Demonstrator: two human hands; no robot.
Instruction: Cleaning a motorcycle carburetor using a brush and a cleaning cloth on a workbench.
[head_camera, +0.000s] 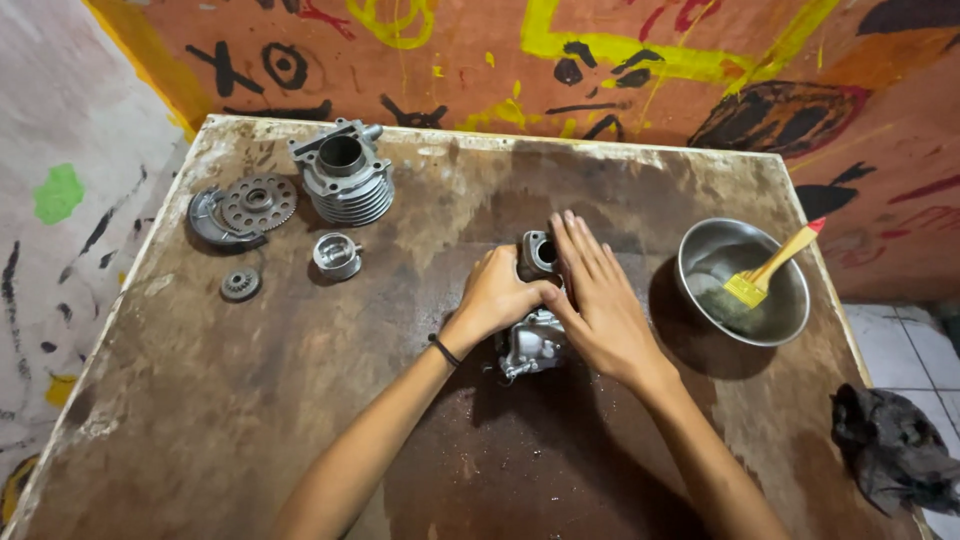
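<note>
Both forearms come up from the near edge toward the middle of the stained table (300, 420), the largest thing I can see. On it, my hands meet over a grey cast engine part (535, 340), its long axis running away from me. My left hand (495, 295) is curled around its left side, grasping it. My right hand (600, 290) lies flat against its right side, fingers straight, pressing rather than gripping. Both touch it. Well apart, far left, stands a finned cylinder (345, 180); to the right, a steel bowl (790, 310) with a yellow brush (770, 270); then a toothed disc (257, 203) and a small piston (336, 255).
</note>
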